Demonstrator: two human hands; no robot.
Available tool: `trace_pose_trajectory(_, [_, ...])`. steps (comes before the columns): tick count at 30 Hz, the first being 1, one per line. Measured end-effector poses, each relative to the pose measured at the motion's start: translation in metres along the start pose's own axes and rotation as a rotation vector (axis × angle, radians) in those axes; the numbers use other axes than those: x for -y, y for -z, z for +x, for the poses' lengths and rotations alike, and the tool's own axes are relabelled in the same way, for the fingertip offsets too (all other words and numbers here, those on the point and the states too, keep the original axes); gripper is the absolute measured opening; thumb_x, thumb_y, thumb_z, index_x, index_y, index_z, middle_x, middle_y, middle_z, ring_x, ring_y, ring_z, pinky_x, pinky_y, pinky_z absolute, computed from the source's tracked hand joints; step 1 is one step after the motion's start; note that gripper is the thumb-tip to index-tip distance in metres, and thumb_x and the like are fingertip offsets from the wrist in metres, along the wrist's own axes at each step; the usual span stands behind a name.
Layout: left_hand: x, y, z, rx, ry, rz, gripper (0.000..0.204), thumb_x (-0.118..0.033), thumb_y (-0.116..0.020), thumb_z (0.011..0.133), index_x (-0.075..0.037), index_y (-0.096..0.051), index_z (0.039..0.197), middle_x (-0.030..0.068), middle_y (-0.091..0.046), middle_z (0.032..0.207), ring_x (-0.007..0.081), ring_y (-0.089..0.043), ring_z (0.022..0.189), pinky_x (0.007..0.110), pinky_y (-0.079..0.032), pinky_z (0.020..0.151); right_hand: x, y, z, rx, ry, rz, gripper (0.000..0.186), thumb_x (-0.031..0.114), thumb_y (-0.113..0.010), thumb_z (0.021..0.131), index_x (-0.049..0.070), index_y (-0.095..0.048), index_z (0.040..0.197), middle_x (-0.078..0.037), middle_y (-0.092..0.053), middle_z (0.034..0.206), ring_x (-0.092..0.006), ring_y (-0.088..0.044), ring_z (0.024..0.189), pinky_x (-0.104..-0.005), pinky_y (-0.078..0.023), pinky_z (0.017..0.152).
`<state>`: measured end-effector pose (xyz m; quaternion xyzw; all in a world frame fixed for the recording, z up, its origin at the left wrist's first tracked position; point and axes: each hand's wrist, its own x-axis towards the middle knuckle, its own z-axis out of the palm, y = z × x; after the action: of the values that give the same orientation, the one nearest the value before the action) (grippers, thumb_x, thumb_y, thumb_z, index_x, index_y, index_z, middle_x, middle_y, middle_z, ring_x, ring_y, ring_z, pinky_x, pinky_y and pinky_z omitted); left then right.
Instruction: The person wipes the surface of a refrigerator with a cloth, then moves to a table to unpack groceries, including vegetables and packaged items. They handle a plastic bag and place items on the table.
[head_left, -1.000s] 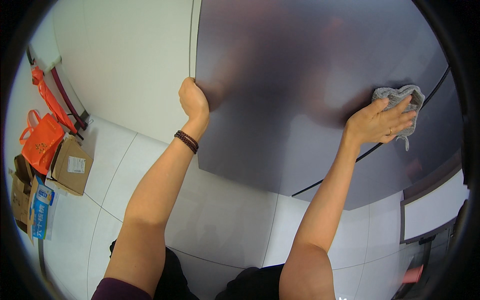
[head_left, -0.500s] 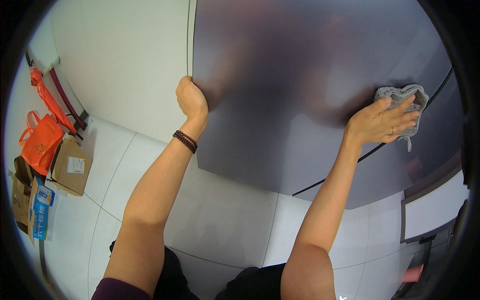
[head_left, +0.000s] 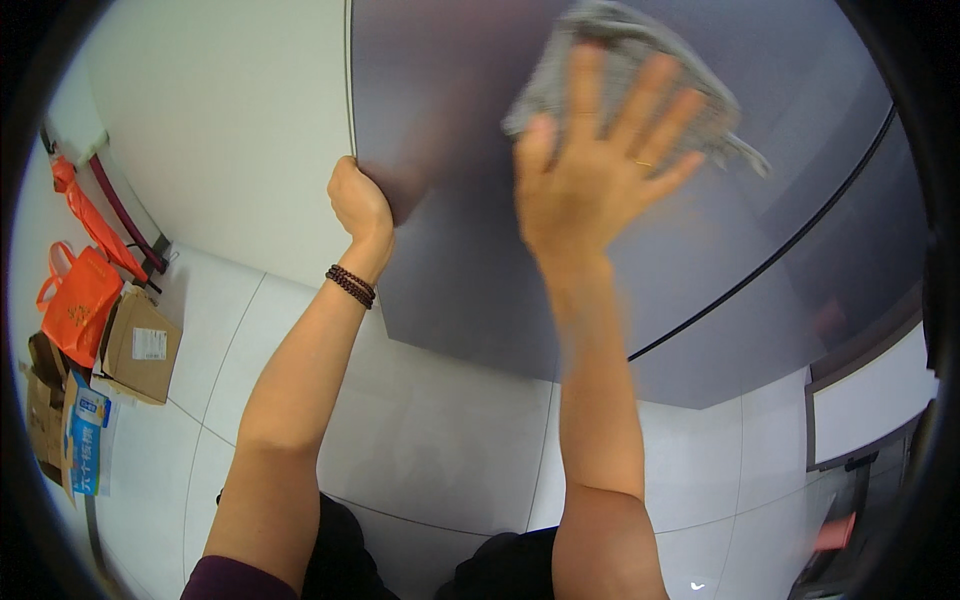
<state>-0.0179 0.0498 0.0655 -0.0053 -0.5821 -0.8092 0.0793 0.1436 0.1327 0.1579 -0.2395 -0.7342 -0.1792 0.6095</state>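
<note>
My left hand is closed round the vertical left edge of a dark grey, glossy panel, beside a pale wall. A dark beaded bracelet is on that wrist. My right hand, slightly blurred, is spread open over a grey cloth against the upper part of the panel, with the cloth showing round and between the fingers. A black seam runs diagonally across the panel's lower right.
At left on the tiled floor are an orange bag, a folded orange object, cardboard boxes and a blue carton. At lower right stand a white framed panel and a pink item.
My right hand has swept the cloth up and to the left from the panel's right side. The view has shifted slightly; my left hand stays on the edge.
</note>
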Motion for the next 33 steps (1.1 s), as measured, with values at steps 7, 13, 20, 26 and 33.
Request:
trace_pose_trajectory(7, [0.004, 0.001, 0.007, 0.025, 0.003, -0.024, 0.036, -0.023, -0.036, 0.087, 0.005, -0.055, 0.077, 0.0143, -0.058, 0.080, 0.0235, -0.049, 0.075, 0.038, -0.039, 0.072, 0.005, -0.008, -0.017, 0.098, 0.291, 0.096, 0.059, 0.038, -0.058, 0.078, 0.036, -0.046, 0.136, -0.005, -0.024, 0.154, -0.0302, -0.016, 0.142, -0.0624, -0.007, 0.108])
trace_pose_trajectory(13, [-0.001, -0.003, -0.003, 0.044, 0.045, -0.001, 0.037, -0.025, -0.037, 0.087, 0.005, -0.059, 0.083, 0.0150, -0.061, 0.084, 0.0256, -0.052, 0.080, 0.037, -0.039, 0.076, -0.056, 0.016, 0.023, -0.121, -0.014, -0.118, 0.061, 0.047, -0.048, 0.088, 0.027, -0.034, 0.144, -0.012, -0.014, 0.156, -0.0371, -0.009, 0.142, -0.0651, -0.011, 0.106])
trace_pose_trajectory(20, [-0.014, 0.002, -0.012, 0.045, 0.024, 0.087, 0.033, -0.026, -0.038, 0.087, -0.003, -0.060, 0.079, 0.0094, -0.061, 0.076, 0.0226, -0.053, 0.074, 0.035, -0.040, 0.070, -0.150, 0.031, 0.023, -0.269, -0.365, -0.184, 0.057, 0.043, -0.032, 0.097, 0.019, -0.025, 0.148, -0.022, -0.012, 0.153, -0.0436, -0.010, 0.140, -0.0593, -0.013, 0.109])
trace_pose_trajectory(26, [-0.010, 0.002, -0.012, 0.047, -0.005, 0.032, 0.028, -0.021, -0.039, 0.087, -0.006, -0.059, 0.076, 0.0052, -0.059, 0.070, 0.0188, -0.052, 0.066, 0.033, -0.040, 0.065, -0.134, 0.026, 0.047, -0.227, -0.537, -0.247, 0.057, 0.042, -0.026, 0.098, 0.016, -0.022, 0.149, -0.024, -0.009, 0.153, -0.0453, -0.009, 0.140, -0.0617, -0.016, 0.107])
trace_pose_trajectory(33, [-0.014, 0.005, -0.014, 0.109, 0.020, 0.036, 0.023, -0.018, -0.040, 0.087, -0.006, -0.058, 0.079, 0.0054, -0.058, 0.070, 0.0182, -0.054, 0.067, 0.032, -0.041, 0.066, -0.034, 0.001, 0.079, -0.179, -0.081, -0.285, 0.062, 0.054, -0.021, 0.096, 0.022, -0.020, 0.150, -0.018, -0.003, 0.155, -0.0443, -0.004, 0.141, -0.0696, -0.014, 0.102])
